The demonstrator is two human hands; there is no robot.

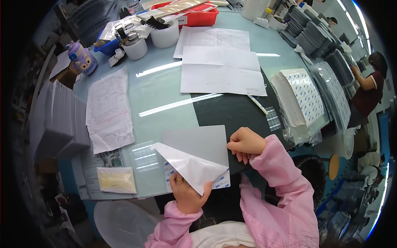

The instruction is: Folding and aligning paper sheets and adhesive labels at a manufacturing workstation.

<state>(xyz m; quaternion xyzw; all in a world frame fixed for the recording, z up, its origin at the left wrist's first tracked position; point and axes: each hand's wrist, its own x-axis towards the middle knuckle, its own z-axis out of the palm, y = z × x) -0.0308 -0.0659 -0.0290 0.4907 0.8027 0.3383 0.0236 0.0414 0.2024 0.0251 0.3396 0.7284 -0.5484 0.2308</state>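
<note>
A flat grey sheet (194, 138) lies at the front edge of the table. Over its lower part a white backing paper (188, 163) is folded up diagonally, and blue-printed liner (221, 180) shows below the fold. My left hand (188, 192) is closed on the lower edge of the backing paper, thumb on the right side of the white flap and fingers against the printed part. At the grey sheet's right edge, my right hand (246, 144) is closed with thumb and forefinger pinched at the rim; the exact contact of the fingertips is partly hidden.
Left of the sheet lie a small pale-yellow packet (116, 180) and a creased written paper (109, 109). Printed papers (221, 70) and a white pen-like stick (258, 105) are beyond. At right stands a stack of blue-patterned sheets (304, 97). Another person (368, 89) works farther right.
</note>
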